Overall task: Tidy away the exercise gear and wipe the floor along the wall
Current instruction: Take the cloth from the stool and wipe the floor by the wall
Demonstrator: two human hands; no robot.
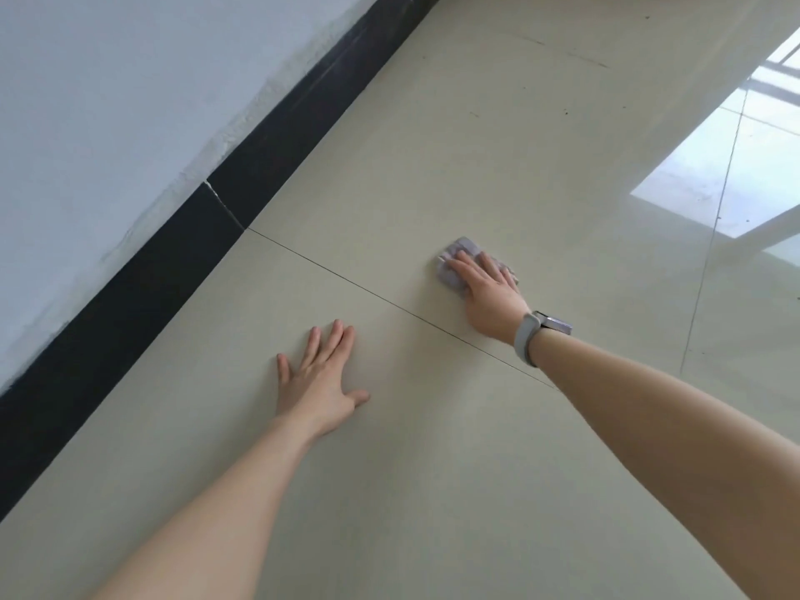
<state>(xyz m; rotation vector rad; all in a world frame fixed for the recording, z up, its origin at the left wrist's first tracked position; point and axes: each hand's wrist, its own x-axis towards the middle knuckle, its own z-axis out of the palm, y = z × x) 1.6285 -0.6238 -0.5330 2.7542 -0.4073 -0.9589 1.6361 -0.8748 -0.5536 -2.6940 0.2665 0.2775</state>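
A small grey cloth [450, 270] lies flat on the beige tiled floor [433, 166]. My right hand [489, 292] presses down on it with straight fingers, covering most of it; a grey watch sits on that wrist. My left hand [322, 378] rests flat on the floor with fingers spread, nearer to me and closer to the wall. No exercise gear is in view.
A white wall [130, 101] with a black skirting board [182, 253] runs diagonally along the left. Tile joints cross the floor between my hands. A bright window reflection [714, 175] shines on the tiles at the right. Small dark specks dot the far floor.
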